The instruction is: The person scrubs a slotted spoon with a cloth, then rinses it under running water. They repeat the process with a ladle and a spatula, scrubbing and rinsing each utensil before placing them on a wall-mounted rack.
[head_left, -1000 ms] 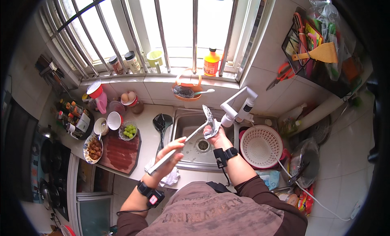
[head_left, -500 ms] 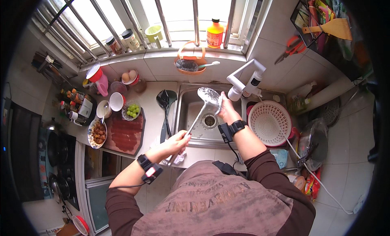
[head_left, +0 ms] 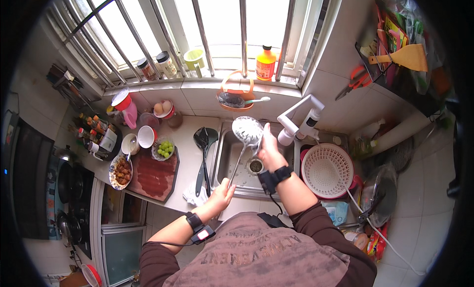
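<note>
Over the steel sink basin (head_left: pixel 243 174), the person holds a long-handled metal skimmer ladle with a round perforated head (head_left: pixel 248 130). Its head is raised above the back of the basin, just left of the white swivel tap (head_left: pixel 299 115), and its thin handle slants down toward the front edge of the sink. The left hand (head_left: pixel 220 195) has its grip closed around the lower end of that handle. The right hand (head_left: pixel 268 148) lies against the right side of the ladle's head, fingers pressed to its rim; whether they curl fully round it cannot be told from this angle. Both wrists carry black bands, and a thin cable runs from the left one.

Left of the sink, on the pale tabletop (head_left: pixel 183 139), a black plastic spatula (head_left: pixel 203 153) lies lengthwise beside a crumpled white cloth (head_left: pixel 194 194). Further left sits a dark red cutting board covered with sliced meat (head_left: pixel 155 175), a small glass bowl of green grapes (head_left: pixel 164 149), a white cup (head_left: pixel 147 136) and a plate of browned food (head_left: pixel 121 170). Right of the sink rests a pinkish-white round plastic colander (head_left: pixel 327 170). On the tiled window ledge stand an orange basket holding a scrubber (head_left: pixel 235 95) and an orange bottle (head_left: pixel 265 64).
</note>
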The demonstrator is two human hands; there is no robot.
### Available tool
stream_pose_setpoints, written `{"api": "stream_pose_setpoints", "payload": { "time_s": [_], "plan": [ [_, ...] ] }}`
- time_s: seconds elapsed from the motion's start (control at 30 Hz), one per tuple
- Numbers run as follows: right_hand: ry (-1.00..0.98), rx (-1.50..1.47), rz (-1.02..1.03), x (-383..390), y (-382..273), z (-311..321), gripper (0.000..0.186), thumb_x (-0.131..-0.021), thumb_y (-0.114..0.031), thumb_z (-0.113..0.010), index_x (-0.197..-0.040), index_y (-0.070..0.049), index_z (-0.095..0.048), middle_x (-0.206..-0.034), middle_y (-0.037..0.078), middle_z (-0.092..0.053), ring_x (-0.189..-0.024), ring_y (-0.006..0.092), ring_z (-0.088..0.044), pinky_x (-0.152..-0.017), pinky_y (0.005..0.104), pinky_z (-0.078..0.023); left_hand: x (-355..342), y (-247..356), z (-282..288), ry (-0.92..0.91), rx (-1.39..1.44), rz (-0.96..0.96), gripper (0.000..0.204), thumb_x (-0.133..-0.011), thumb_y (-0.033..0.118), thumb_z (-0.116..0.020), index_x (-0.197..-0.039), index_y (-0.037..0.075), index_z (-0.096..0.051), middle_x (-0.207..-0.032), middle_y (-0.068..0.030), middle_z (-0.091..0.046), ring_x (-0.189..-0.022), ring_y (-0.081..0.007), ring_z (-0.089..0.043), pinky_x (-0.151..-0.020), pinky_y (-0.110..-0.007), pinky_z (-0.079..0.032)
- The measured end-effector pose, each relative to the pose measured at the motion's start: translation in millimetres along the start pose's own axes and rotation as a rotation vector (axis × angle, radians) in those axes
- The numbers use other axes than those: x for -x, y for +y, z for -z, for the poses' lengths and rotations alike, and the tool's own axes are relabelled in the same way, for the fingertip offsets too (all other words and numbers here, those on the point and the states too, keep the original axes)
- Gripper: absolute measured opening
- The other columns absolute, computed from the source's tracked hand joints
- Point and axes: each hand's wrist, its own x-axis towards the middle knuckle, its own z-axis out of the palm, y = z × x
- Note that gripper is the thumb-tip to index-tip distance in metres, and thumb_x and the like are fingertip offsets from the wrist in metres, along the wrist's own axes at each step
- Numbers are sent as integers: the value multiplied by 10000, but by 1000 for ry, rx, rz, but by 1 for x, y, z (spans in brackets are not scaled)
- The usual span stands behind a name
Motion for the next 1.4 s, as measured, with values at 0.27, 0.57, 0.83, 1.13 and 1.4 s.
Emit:
{"api": "stream_pose_setpoints", "payload": {
  "time_s": [0.27,0.57,0.83,1.13,1.4],
  "plan": [
    [-34,772,969,17,47,5,410,-946,-137,-434,-1299,61,-371,-1284,221,-463,-1168,313,-485,-992,377,-385,8,1,2,-18,97,70,183,-939,193,-508,-890,46,-411,-594,-60,-424,-504,-142,-412,-465,-322,-367],
    [-247,1481,1143,40,11,-1,363,-976,-248,-404,-1217,-8,-532,-1207,168,-563,-1213,332,-454,-1048,430,-279,23,16,29,-116,120,64,217,-920,220,-527,-890,25,-436,-631,-111,-487,-589,-196,-503,-552,-348,-415],
    [-405,1567,1542,71,24,-12,323,-871,-182,-567,-1165,-47,-580,-1269,143,-532,-1231,347,-433,-1036,467,-297,37,13,19,-94,239,29,161,-926,198,-527,-933,41,-491,-694,-3,-468,-637,-74,-415,-556,-250,-382],
    [-586,1493,1338,60,11,-10,378,-903,-154,-504,-1247,3,-505,-1277,164,-513,-1166,282,-505,-997,376,-379,47,-2,20,-85,222,-7,139,-913,164,-556,-911,53,-474,-696,20,-448,-624,-65,-407,-548,-247,-375],
    [-456,1255,1033,65,14,-8,378,-910,-222,-520,-1227,-17,-531,-1231,188,-543,-1207,374,-450,-1031,445,-320,54,-14,16,-204,331,177,99,-926,138,-540,-932,93,-452,-660,57,-422,-538,-17,-373,-455,-192,-292]
  ]
}}
